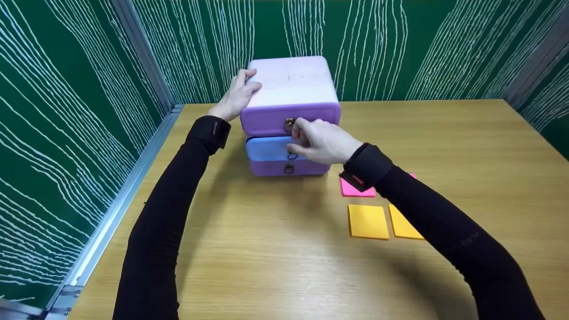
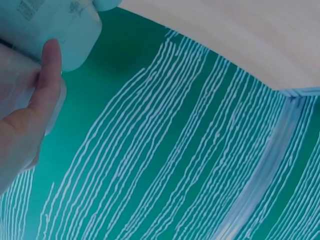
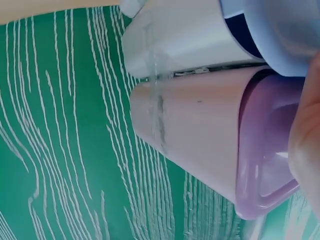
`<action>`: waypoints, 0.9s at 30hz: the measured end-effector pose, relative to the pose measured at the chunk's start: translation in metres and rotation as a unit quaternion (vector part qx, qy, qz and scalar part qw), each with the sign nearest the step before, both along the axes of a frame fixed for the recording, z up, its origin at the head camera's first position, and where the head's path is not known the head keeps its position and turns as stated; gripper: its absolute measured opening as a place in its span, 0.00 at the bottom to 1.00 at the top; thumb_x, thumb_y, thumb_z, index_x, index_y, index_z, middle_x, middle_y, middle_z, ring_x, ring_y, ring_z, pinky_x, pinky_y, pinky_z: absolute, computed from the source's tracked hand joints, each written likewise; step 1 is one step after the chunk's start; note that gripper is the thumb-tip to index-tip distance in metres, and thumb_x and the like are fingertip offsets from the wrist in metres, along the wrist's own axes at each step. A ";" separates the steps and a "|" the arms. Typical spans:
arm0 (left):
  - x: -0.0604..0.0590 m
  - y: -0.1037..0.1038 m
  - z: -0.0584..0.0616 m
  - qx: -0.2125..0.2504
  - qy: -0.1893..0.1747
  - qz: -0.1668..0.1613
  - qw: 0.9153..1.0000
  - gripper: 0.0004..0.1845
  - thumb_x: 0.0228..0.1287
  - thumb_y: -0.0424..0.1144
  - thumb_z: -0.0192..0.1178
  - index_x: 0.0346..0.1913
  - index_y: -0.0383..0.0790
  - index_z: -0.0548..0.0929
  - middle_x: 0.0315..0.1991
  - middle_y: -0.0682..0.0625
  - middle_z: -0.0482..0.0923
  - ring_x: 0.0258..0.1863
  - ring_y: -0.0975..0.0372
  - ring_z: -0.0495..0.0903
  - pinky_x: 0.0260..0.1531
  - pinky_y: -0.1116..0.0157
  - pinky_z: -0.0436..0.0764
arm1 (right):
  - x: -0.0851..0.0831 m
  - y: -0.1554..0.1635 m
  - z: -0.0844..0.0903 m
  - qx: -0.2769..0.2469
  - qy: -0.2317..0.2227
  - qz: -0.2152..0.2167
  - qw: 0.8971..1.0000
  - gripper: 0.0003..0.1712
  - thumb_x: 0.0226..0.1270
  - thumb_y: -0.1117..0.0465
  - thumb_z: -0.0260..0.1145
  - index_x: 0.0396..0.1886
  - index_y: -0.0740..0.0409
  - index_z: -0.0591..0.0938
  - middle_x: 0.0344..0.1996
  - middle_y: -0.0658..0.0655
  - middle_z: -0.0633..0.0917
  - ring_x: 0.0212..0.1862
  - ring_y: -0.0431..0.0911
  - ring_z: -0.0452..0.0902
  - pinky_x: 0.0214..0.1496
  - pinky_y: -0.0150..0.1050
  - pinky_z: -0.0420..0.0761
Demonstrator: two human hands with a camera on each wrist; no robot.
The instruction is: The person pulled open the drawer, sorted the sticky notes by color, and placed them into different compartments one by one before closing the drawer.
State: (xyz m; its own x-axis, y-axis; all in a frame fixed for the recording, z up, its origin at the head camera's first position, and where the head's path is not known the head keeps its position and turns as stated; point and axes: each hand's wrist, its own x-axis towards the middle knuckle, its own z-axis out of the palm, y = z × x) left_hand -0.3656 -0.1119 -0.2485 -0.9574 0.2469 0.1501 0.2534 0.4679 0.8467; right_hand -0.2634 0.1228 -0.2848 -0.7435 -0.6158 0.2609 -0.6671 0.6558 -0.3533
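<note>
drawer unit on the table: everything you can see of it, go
The drawer unit is a small plastic-looking chest with a pale pink-white top and rounded corners, upright at the back middle of the wooden table. Three stacked drawers: purple top, blue middle, purple bottom, each with a small metal ring pull. The top drawer front juts out over the two below. The left hand rests on its top left edge; the right hand has its fingers at the top drawer's ring pull.

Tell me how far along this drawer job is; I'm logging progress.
Done: the top drawer sits pulled out past the two below it. In hand: the right hand is at that drawer's ring pull, while the left hand steadies the drawer unit from its side. Left: the pink pad and two orange pads lie untouched on the table.
</note>
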 end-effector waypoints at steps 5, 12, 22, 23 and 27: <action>0.001 0.000 0.000 -0.015 -0.008 0.007 1.000 0.29 0.72 0.43 0.46 0.73 0.39 0.57 0.80 0.42 0.45 0.79 0.58 0.46 0.79 0.65 0.46 | 0.009 -0.001 -0.013 0.043 0.088 0.015 0.995 0.25 0.69 0.51 0.65 0.58 0.60 0.74 0.22 0.52 0.78 0.24 0.44 0.76 0.26 0.37 0.71; 0.002 0.001 0.000 -0.021 -0.004 0.013 1.000 0.29 0.73 0.43 0.46 0.73 0.39 0.57 0.79 0.41 0.46 0.79 0.57 0.47 0.78 0.65 0.47 | 0.019 -0.003 -0.020 0.058 0.142 0.009 0.988 0.28 0.67 0.51 0.66 0.60 0.62 0.74 0.24 0.54 0.83 0.27 0.47 0.80 0.30 0.44 0.78; 0.003 0.002 -0.001 -0.012 -0.005 0.003 1.000 0.29 0.72 0.42 0.46 0.73 0.38 0.57 0.79 0.43 0.47 0.80 0.58 0.46 0.79 0.65 0.47 | 0.036 -0.009 -0.008 0.052 0.110 0.015 0.992 0.19 0.65 0.50 0.67 0.46 0.60 0.80 0.19 0.52 0.79 0.22 0.44 0.76 0.24 0.36 0.70; 0.003 0.002 -0.001 -0.016 -0.005 0.006 1.000 0.30 0.72 0.43 0.46 0.73 0.39 0.56 0.79 0.43 0.47 0.79 0.57 0.46 0.78 0.65 0.47 | 0.039 -0.009 -0.007 0.059 0.117 0.022 0.991 0.19 0.65 0.50 0.67 0.46 0.61 0.80 0.19 0.51 0.79 0.21 0.43 0.75 0.23 0.36 0.70; 0.003 0.000 0.002 -0.032 -0.008 0.018 0.999 0.31 0.72 0.45 0.46 0.74 0.42 0.56 0.78 0.41 0.46 0.77 0.57 0.49 0.78 0.64 0.50 | 0.049 -0.011 -0.004 0.088 0.143 0.041 0.985 0.19 0.66 0.50 0.67 0.45 0.61 0.80 0.18 0.51 0.80 0.20 0.43 0.75 0.20 0.36 0.69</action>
